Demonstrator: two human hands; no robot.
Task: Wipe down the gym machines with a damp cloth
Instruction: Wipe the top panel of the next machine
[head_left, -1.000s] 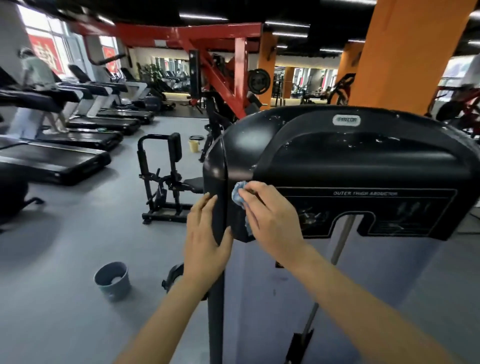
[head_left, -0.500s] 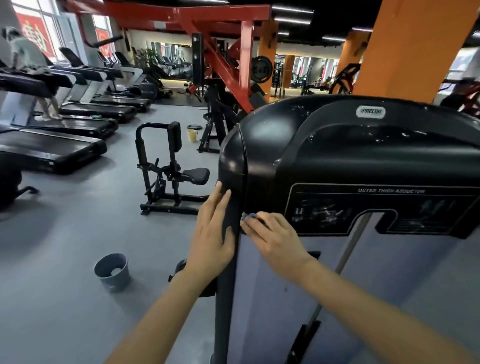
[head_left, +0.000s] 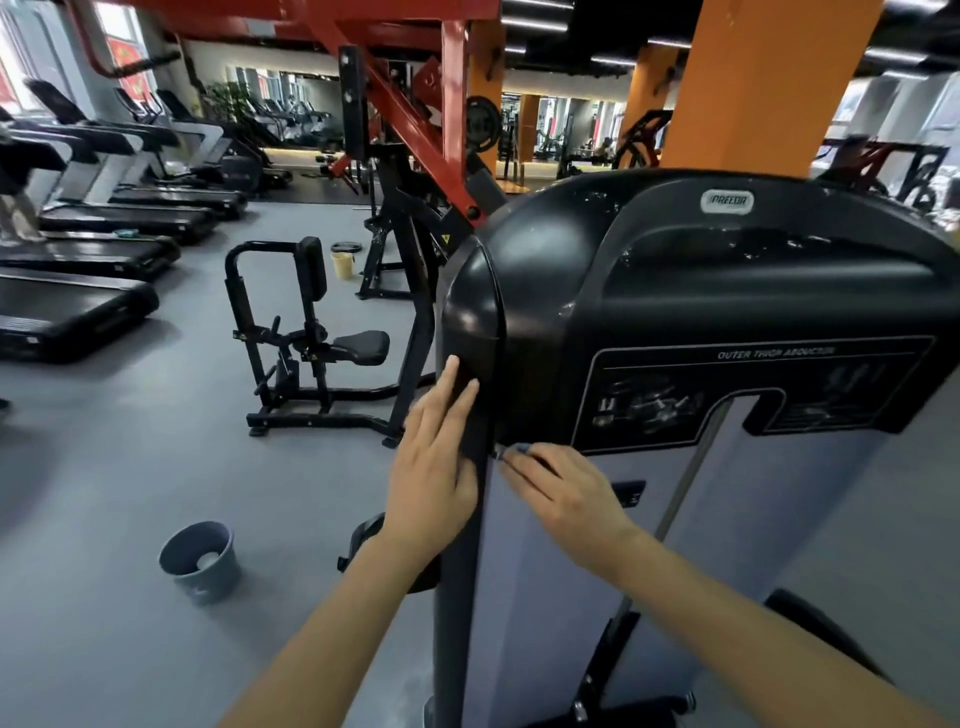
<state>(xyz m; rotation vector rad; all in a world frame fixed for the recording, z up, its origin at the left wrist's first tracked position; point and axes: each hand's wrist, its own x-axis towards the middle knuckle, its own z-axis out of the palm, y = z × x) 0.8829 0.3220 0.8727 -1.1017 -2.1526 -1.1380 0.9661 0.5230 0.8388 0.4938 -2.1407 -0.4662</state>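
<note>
Plainly, our left hand (head_left: 431, 467) lay flat against the rounded black edge of the gym machine (head_left: 675, 291). Its fingers (head_left: 442, 400) were straight and close together, pointing up the edge and holding nothing. Our right hand (head_left: 569, 499) rested palm down on the pale panel (head_left: 545, 597) just below the lower rim of the black shroud. Its fingers were nearly straight and pressed the damp cloth (head_left: 511, 450) against the machine. Only a thin blue sliver of the cloth showed, at the tips of the right fingers, right where the shroud met the panel. The rest was hidden beneath the hand, and we could not tell whether the thumb gripped it. The two sets of fingers were near each other, with the machine's black corner post between them.

Beyond the right fingers and to their right sat the instruction label (head_left: 774, 353) reading OUTER THIGH ABDUCTOR. Higher up the shroud was a small brand badge (head_left: 727, 201).

Below and well to the left of the left fingers, a grey bucket (head_left: 200, 561) stood on the grey floor (head_left: 104, 493). Above the bucket and well apart from it stood a black seated machine (head_left: 311, 338). Farther left ran a row of treadmills (head_left: 78, 301). A red steel frame (head_left: 415, 119) rose beyond the left fingers, and an orange pillar (head_left: 753, 78) stood behind the shroud.
</note>
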